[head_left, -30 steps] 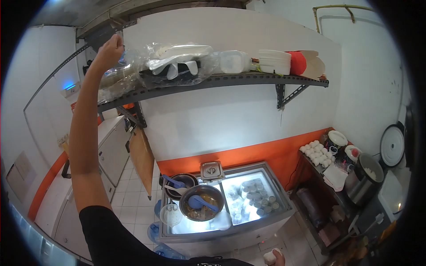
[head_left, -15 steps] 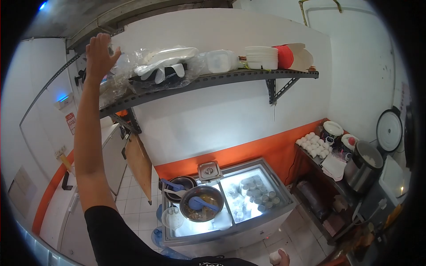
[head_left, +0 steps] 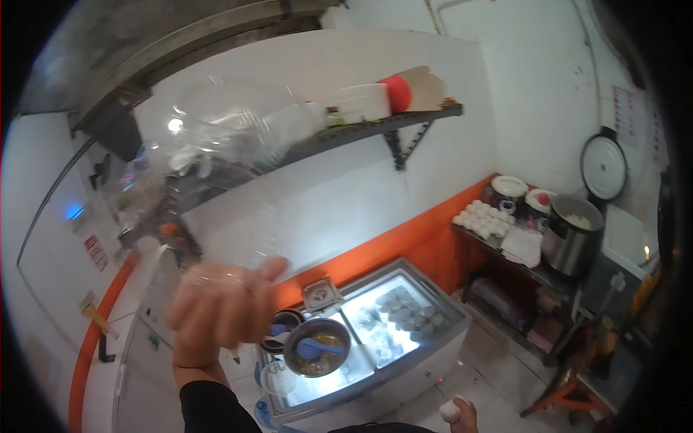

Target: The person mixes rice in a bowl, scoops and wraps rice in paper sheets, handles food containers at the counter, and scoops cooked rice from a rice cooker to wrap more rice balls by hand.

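My left hand (head_left: 224, 307), blurred by motion, is in front of the chest freezer's left side with its fingers curled. It grips clear plastic film (head_left: 253, 137), which stretches up from the fingers across the shelf. Behind the film, white plastic packs are partly visible. At the bottom edge, my right hand (head_left: 465, 418) is closed around a small white rounded item (head_left: 452, 409), low in front of the freezer. A metal pot (head_left: 317, 364) with a blue ladle (head_left: 310, 348) stands on the freezer's glass top, to the right of my left hand.
The wall shelf (head_left: 346, 133) holds white bowls (head_left: 364, 102) and a red item (head_left: 396, 93). A lidded steel container (head_left: 321, 294) stands on the freezer (head_left: 426, 364). At the right, a side table bears white rounded items (head_left: 484, 219) and a large open cooker (head_left: 570, 242).
My left hand has come down from above the shelf and closed on clear plastic, which stretches out with it. The view has turned right. My right hand still holds the white item.
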Tool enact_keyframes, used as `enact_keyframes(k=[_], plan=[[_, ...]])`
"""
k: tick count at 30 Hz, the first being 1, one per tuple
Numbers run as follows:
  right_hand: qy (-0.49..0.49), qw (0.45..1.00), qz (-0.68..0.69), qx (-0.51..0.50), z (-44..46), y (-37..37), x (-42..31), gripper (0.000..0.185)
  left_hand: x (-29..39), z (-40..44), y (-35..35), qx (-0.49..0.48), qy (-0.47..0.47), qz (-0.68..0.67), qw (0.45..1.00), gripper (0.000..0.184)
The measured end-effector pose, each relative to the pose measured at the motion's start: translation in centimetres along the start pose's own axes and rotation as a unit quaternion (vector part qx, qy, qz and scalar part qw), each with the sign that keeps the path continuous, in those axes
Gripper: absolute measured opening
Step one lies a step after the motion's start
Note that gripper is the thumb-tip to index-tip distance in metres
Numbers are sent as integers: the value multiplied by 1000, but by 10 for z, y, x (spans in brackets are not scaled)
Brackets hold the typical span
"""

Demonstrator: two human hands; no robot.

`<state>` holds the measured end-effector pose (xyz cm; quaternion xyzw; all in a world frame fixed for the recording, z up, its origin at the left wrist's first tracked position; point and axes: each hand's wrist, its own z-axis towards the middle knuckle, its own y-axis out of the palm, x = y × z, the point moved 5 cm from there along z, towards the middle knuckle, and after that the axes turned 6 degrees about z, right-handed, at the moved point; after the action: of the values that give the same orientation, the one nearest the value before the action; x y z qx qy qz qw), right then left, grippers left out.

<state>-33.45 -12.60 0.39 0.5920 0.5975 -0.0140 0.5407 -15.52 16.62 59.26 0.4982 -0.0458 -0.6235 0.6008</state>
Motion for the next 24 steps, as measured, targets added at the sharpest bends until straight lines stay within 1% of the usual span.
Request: enact_keyframes(k=[1,2,4,6,7,8,10,11,13,15,17,18,19,20,22,23,24], plan=[[-2,999,24,21,-6,-15,-2,37,20,16,-12,71,18,-82,994,37],[-5,998,51,47,-22,-27,-5,36,38,26,-14,84,4,-102,991,37],[-16,995,81,63,-37,-30,-25,38,81,42,-25,185,-10,-179,966,33],[-25,991,87,101,-60,-32,-55,40,120,63,-34,237,-25,-234,943,32],[-42,989,97,98,-68,-42,-66,40,142,75,-41,274,-23,-260,925,30],[-58,988,108,95,-77,-53,-78,41,167,90,-47,292,-38,-283,913,30],[-91,980,126,124,-104,-80,-106,41,210,125,-65,360,-148,-310,867,27],[-106,971,149,155,-119,-99,-119,41,225,145,-80,382,-166,-333,846,27],[-131,960,162,185,-147,-138,-142,40,251,185,-109,341,-210,-396,826,25],[-184,936,184,236,-180,-183,-164,39,281,222,-142,390,-222,-461,765,24],[-230,909,199,284,-222,-223,-187,38,316,262,-177,398,-246,-529,708,24],[-259,896,196,302,-245,-242,-196,39,336,280,-197,406,-258,-574,663,24],[-286,883,191,320,-271,-260,-205,40,354,301,-221,424,-266,-590,634,24],[-296,865,207,348,-294,-282,-209,40,372,322,-245,425,-276,-619,601,25],[-359,834,193,372,-341,-320,-215,39,402,363,-297,436,-285,-665,535,26],[-364,816,206,400,-367,-326,-216,39,415,381,-321,427,-272,-697,508,27],[-377,783,224,441,-392,-329,-222,40,430,401,-349,418,-255,-728,480,28]])
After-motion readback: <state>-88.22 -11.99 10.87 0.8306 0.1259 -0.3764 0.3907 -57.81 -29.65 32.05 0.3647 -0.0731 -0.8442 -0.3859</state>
